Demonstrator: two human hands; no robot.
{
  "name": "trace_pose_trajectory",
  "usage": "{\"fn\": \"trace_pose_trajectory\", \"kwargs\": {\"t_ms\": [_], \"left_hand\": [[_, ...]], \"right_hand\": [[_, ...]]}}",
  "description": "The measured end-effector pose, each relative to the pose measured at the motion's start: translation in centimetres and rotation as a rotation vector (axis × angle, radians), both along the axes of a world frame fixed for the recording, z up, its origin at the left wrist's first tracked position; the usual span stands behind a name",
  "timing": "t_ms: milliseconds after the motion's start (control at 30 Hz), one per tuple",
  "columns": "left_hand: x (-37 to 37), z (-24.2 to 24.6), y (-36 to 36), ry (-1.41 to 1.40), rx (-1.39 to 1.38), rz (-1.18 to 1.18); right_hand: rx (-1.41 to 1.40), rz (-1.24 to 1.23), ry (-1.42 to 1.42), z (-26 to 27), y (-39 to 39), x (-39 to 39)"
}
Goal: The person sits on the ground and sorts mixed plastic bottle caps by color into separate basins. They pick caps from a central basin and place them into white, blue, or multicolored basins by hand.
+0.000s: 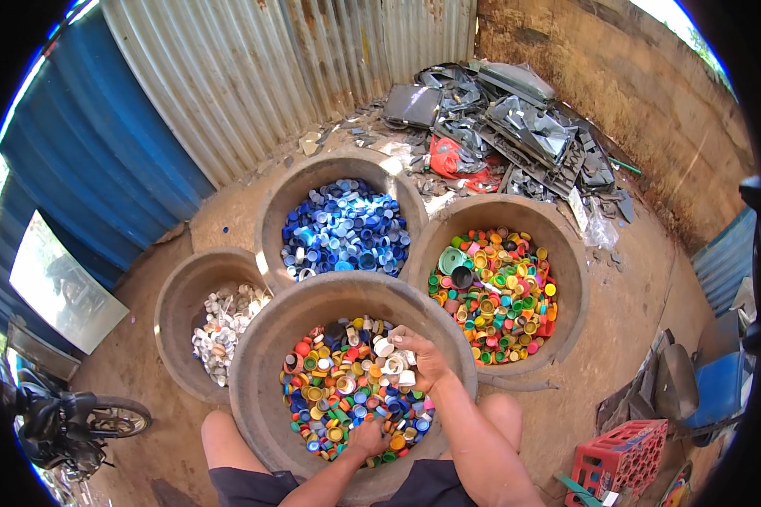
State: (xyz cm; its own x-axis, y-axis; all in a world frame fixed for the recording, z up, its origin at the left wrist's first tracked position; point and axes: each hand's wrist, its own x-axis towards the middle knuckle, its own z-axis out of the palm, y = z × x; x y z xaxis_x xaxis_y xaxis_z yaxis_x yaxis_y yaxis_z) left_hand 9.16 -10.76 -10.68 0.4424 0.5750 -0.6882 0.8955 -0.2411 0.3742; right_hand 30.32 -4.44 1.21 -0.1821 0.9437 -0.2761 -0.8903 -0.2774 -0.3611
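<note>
Mixed coloured plastic bottle caps (330,393) fill the bottom of the large round tub (260,355) between my knees. Several white plastic caps (393,364) are gathered in my right hand (426,358), held above the right side of this tub. Lower down, my left hand (369,438) reaches into the mixed caps, its fingertips among them; whether it grips one is hidden. Around the near tub stand three more: one with blue caps (349,218), one with yellow, green, orange and red caps (513,298), and a smaller one with white caps (225,326).
Broken black plastic casings (513,120) lie heaped at the back by a stained wall (628,82). A corrugated metal fence (228,76) runs along the back left. A motorcycle (70,418) stands at left, and a red plastic crate (618,459) sits at lower right.
</note>
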Motion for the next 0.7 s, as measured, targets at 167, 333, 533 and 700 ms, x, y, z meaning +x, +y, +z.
{"fn": "trace_pose_trajectory", "kwargs": {"t_ms": [167, 333, 533, 700], "left_hand": [[-1.6, -1.5, 0.9, -0.125, 0.037, -0.040], [-1.4, -0.4, 1.2, -0.038, 0.039, -0.091], [-2.0, 0.0, 1.2, -0.203, -0.032, 0.180], [-3.6, -0.6, 3.8, -0.576, -0.249, 0.664]], "right_hand": [[-0.049, -0.002, 0.016, 0.2, -0.2, -0.2], [-0.027, 0.021, 0.008, 0.0, 0.0, -0.3], [-0.009, 0.041, -0.004, 0.1, 0.0, -0.4], [-0.056, 0.020, -0.083, 0.8, 0.1, -0.5]]}}
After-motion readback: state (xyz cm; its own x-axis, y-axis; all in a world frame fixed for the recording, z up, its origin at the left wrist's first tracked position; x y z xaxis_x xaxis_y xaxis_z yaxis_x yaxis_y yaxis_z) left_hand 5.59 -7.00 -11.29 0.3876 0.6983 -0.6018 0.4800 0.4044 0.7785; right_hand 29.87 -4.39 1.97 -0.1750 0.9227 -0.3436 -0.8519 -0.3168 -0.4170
